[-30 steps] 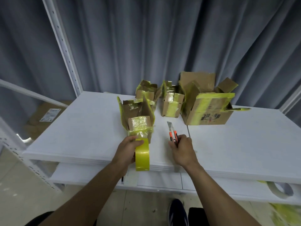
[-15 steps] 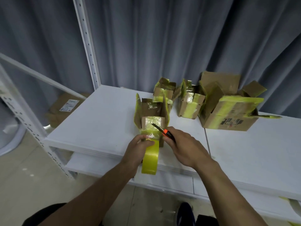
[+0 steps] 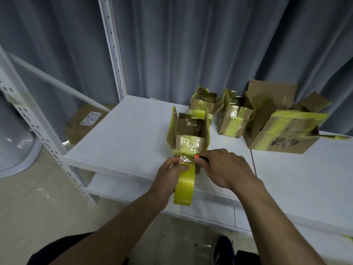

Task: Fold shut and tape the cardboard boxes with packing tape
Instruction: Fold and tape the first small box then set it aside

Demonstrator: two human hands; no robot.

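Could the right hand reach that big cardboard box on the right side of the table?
Probably yes. Only bare table lies between the right hand and the big box, so nothing blocks it. But that hand is gripping the orange cutter, so it isn't free to grab.

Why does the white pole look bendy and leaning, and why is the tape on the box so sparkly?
Head view: the wide-angle lens bends and tilts the shelf post. Head view: room light glints off the crinkled tape on the nearest box.
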